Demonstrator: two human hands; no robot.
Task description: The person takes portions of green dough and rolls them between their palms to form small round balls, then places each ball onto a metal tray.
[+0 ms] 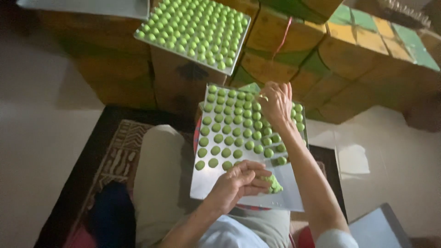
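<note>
Nearest the camera, the left hand (236, 181) was curled around a lump of green dough (272, 183), its fingers closed over the mass and its thumb pressed against it. The lump lay over the near, bare part of a metal tray (202, 183) that rested on the person's lap. Rows of small green dough balls (229, 133) covered the far two thirds of this tray, just beyond the left hand. The right hand (275, 103) reached across to the tray's far edge, fingers drawn together above the last rows; a small pale piece showed at its fingertips, but whether it was pinched there could not be told. The two hands lay well apart, with the rows of balls between them.

Behind the near tray, a second metal tray (151, 39), fully covered in green balls, rested on stacked cartons (275, 41). These cartons were box-shaped, yellow-orange with green panels, and formed a wall across the top of the view; a red string (282, 36) hung over one of them. A patterned rug (115, 156) lay on the pale floor to the person's left.
</note>
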